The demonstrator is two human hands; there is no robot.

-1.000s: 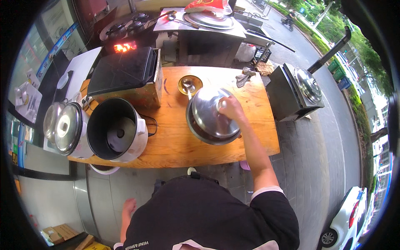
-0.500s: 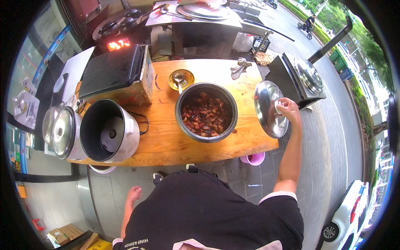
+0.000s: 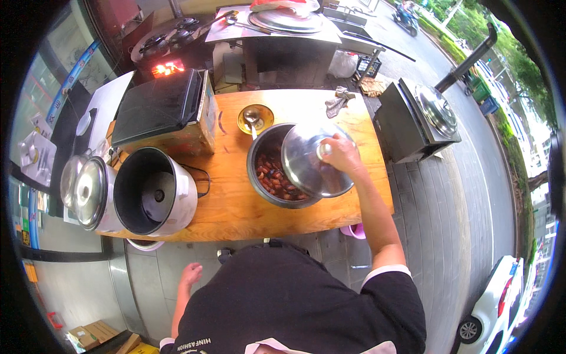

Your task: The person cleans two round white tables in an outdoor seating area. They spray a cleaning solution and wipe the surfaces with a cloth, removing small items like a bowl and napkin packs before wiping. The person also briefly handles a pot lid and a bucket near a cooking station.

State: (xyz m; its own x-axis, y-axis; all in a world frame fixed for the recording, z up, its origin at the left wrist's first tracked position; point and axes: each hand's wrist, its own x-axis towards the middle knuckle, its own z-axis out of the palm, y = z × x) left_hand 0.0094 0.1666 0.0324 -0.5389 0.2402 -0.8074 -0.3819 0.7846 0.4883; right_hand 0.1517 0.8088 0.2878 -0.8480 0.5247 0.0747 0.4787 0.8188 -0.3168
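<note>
My right hand (image 3: pixel 341 154) grips the knob of a shiny round metal pot lid (image 3: pixel 303 158). The lid hangs over the right part of a dark round pot (image 3: pixel 252 177) and hides that side of it. Dark reddish-brown chunks of food (image 3: pixel 272 177) in liquid show in the uncovered left part. Just behind the pot, a metal spoon (image 3: pixel 252 113) rests in a yellow bowl (image 3: pixel 265 125). My left hand (image 3: pixel 190 274) hangs low beside my body, in front of the table; its fingers look loosely curled, and I make out nothing in them.
On the left of the wooden table (image 3: pixel 227 206) stand a deep cooker with a dark inside (image 3: pixel 132 189), a lidded cooker (image 3: pixel 91 192) and a black-topped box (image 3: pixel 159 109). A grey cloth (image 3: pixel 340 101) lies at the back right. Flames (image 3: pixel 167 68) burn beyond; a metal stove (image 3: pixel 407 121) stands right.
My right hand has carried the lid leftward from the table's right edge to over the pot, covering its right part. My left hand has hardly moved.
</note>
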